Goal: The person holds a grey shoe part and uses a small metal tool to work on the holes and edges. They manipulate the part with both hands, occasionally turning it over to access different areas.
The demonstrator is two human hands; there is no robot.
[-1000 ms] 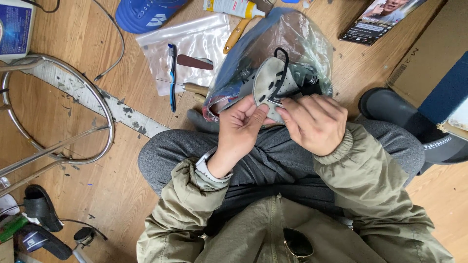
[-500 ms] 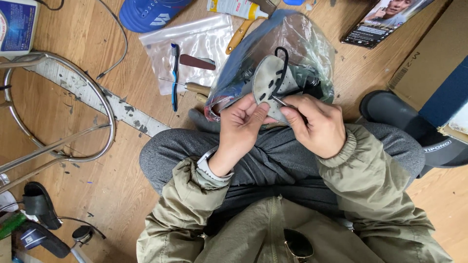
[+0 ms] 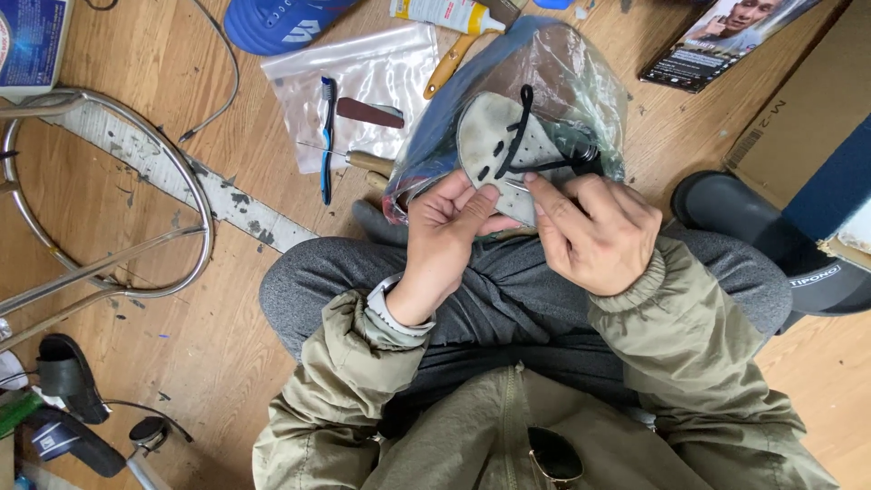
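A worn wooden plank floor [image 3: 227,299], scuffed and flecked with paint, carries everything. A clear plastic zip bag [image 3: 363,91] lies flat on it, with a blue toothbrush [image 3: 327,136] and a small dark brown oval piece [image 3: 370,112] on top. A blue shoe [image 3: 272,20] sits at the top edge. A curved chrome metal frame [image 3: 118,218] rests to the left. A black rubber slide sandal [image 3: 771,245] lies to the right, beside a brown cardboard box [image 3: 798,109].
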